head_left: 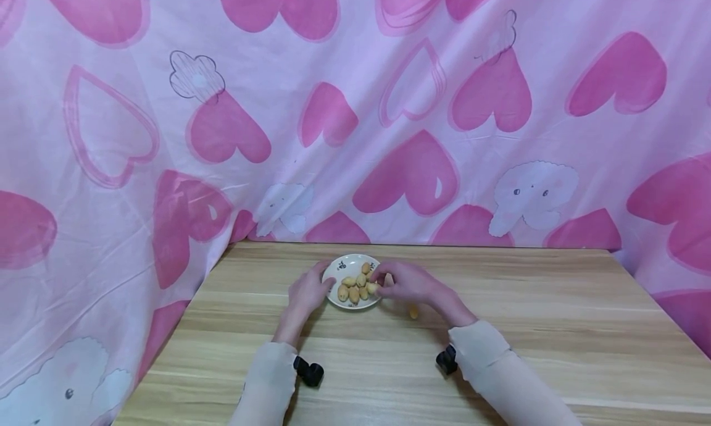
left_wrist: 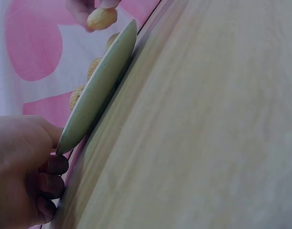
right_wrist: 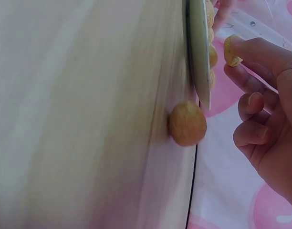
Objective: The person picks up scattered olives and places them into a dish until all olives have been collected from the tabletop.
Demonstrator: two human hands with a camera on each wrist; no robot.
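A white plate [head_left: 337, 270] with small dark motifs round its rim holds several tan, wrinkled walnuts [head_left: 354, 295]. At the plate's left edge my left hand [head_left: 308, 290] grips the rim, the thumb on top and the fingers curled by the edge [left_wrist: 24, 167]. Over the plate's right side, my right hand [head_left: 408, 282] pinches one walnut [right_wrist: 231, 50] between thumb and fingertips. That walnut [left_wrist: 102, 18] is held clear of the plate in the left wrist view. The other fingers of this hand are loosely curled.
A loose walnut [head_left: 413, 311] lies on the wooden table [head_left: 366, 364], right of the plate and close to my right forearm. Pink heart-patterned cloth [head_left: 405, 167] hangs behind the table's far edge and along its sides. Each wrist wears a black camera [head_left: 308, 371].
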